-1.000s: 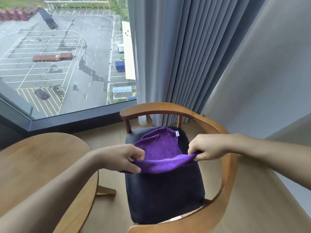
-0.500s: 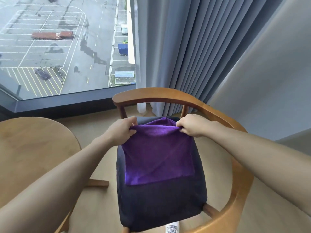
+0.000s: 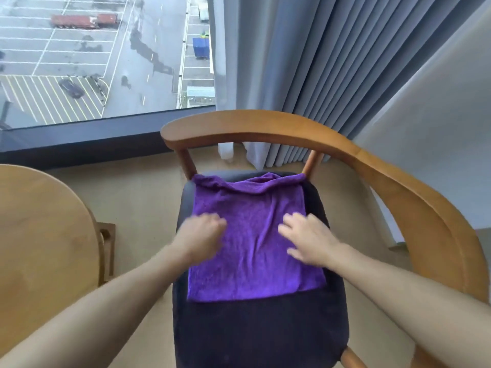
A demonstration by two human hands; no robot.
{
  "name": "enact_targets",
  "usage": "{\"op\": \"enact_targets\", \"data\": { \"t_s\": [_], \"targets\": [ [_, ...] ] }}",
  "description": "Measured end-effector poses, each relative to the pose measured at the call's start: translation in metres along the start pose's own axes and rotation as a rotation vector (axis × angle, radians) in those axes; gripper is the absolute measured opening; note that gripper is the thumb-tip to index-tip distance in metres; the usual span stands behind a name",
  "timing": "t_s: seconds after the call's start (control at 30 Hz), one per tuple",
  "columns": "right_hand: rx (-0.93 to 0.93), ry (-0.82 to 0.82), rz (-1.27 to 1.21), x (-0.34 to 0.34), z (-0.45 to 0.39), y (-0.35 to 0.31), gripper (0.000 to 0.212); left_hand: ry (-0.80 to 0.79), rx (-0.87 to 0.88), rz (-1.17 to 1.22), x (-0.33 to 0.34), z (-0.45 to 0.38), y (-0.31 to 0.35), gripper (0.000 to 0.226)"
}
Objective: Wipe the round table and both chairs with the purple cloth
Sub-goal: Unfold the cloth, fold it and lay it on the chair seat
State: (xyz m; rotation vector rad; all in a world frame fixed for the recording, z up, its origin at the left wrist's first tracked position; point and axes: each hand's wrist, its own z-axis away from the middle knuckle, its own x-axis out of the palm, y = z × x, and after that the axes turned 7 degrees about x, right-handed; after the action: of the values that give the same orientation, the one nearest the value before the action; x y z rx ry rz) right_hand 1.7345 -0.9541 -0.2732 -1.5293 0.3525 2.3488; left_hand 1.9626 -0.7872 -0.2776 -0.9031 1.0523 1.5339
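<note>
Purple cloth (image 3: 252, 235) lies spread flat on the dark seat cushion (image 3: 260, 328) of the wooden chair (image 3: 265, 126), covering the rear and middle of the cushion; the front part of the cushion is bare. Rear edge of the cloth is slightly rumpled and sits against the two back posts of the chair. Both hands are over the middle of the cloth and appear motion-blurred. Left hand (image 3: 203, 239) is at the left portion of the cloth, its fingers (image 3: 218, 224) bent loosely inward; whether they pinch any fabric cannot be told. Right hand (image 3: 309, 241) is at the right portion, palm down, fingers (image 3: 289, 229) extended and spread, thumb pointing toward the near edge. Round table (image 3: 39, 235) stands to the left of the chair, apart from it, with floor visible between them. Grey curtain (image 3: 305, 62) hangs behind the chair back, reaching the floor. Window (image 3: 101, 57) to the left of the curtain looks down on a parking area
</note>
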Motion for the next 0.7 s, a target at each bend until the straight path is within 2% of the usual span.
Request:
{"op": "enact_targets", "data": {
  "t_s": [0.07, 0.17, 0.23, 0.27, 0.33, 0.4, 0.63, 0.7],
  "targets": [
    [-0.123, -0.205, -0.01, 0.029, 0.029, -0.012, 0.038, -0.276, 0.171, 0.003, 0.031, 0.028, 0.02, 0.027],
    [-0.141, -0.344, -0.012, 0.052, 0.041, -0.019, 0.045, -0.41, 0.298, -0.055, 0.063, 0.046, 0.032, 0.049],
    [-0.145, -0.326, 0.03, 0.052, 0.035, -0.022, 0.043, -0.401, 0.336, -0.108, 0.071, 0.046, 0.033, 0.055],
    [-0.152, -0.317, 0.053, 0.052, 0.033, -0.024, 0.037, -0.382, 0.352, -0.128, 0.073, 0.046, 0.034, 0.052],
    [-0.147, -0.302, 0.084, 0.054, 0.031, -0.026, 0.022, -0.336, 0.366, -0.145, 0.076, 0.048, 0.035, 0.036],
    [-0.13, -0.284, 0.087, 0.057, 0.03, -0.026, 0.02, -0.283, 0.35, -0.135, 0.079, 0.051, 0.033, 0.024],
    [-0.117, -0.242, 0.034, 0.052, 0.027, -0.021, 0.018, -0.158, 0.201, 0.103, 0.072, 0.053, 0.028, 0.012],
    [-0.071, -0.249, -0.018, 0.049, 0.028, -0.02, 0.017, -0.133, 0.134, 0.157, 0.072, 0.053, 0.029, 0.015]
  ]
}}
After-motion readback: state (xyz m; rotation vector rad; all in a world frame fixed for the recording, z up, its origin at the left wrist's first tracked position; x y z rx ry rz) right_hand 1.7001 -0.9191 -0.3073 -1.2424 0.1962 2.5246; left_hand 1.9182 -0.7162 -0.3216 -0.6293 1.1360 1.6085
